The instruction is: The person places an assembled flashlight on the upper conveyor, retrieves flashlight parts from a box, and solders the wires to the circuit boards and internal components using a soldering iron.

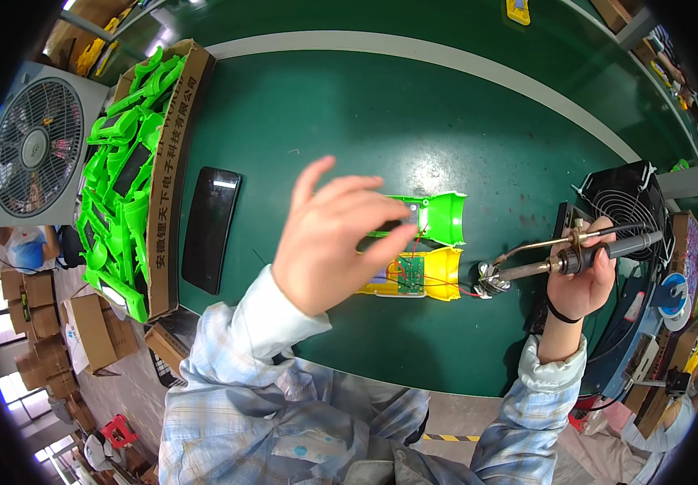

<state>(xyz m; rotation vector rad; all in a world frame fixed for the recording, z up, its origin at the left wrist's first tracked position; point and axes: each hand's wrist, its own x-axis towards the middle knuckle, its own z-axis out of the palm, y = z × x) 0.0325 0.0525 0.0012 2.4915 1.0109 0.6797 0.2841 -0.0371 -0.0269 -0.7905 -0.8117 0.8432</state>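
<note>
My right hand [582,279] is closed round a soldering iron [531,269] with a black handle and a thin metal feed tube [543,242] above it. Its tip end meets a small silvery part [492,280] beside the housings. Over their left ends hovers my left hand [333,234], fingers apart, thumb and forefinger not touching. Part of both housings is hidden by it. The green plastic housing [446,218] lies behind the yellow plastic housing [443,271]. A green circuit board [410,275] sits in the yellow one, with red and black wires running from it.
A cardboard box [175,178] piled with green plastic shells [127,186] stands at the left. Near it lies a black phone-like slab [212,230]. A black fan [620,198] stands at the right, with a blue-centred spool [674,295] farther right. A grey fan [35,149] is at far left.
</note>
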